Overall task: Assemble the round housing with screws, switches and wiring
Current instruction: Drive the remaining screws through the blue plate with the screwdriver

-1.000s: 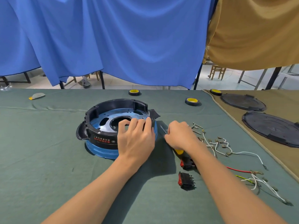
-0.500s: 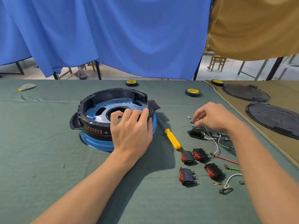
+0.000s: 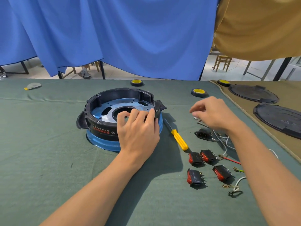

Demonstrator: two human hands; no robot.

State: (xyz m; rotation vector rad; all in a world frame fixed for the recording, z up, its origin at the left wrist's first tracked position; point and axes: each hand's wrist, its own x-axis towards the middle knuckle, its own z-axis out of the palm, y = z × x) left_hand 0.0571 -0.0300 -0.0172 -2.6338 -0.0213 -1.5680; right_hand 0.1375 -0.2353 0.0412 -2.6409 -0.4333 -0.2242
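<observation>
The round housing (image 3: 104, 126), a black ring on a blue metal base, sits on the green cloth left of centre. My left hand (image 3: 138, 132) holds its near right rim, fingers curled over the edge. Blurred and with fingers bent down, my right hand (image 3: 215, 113) hovers over small screws (image 3: 195, 118) and white wires (image 3: 223, 139); whether it pinches anything is unclear. A yellow-handled screwdriver (image 3: 179, 139) lies between the housing and the parts. Several red-and-black rocker switches (image 3: 194, 176) and a black power socket (image 3: 202, 134) lie near my right forearm.
Black tape rolls with yellow cores (image 3: 198, 92) stand at the back of the table. Two black round covers (image 3: 280, 119) lie on the tan cloth at the right. Loose red, green and white leads (image 3: 236, 188) lie at the near right. Blue curtain hangs behind.
My right hand left the screwdriver by the housing, moved right to the screws and wires, and now sits slightly higher. My left hand stays on the rim.
</observation>
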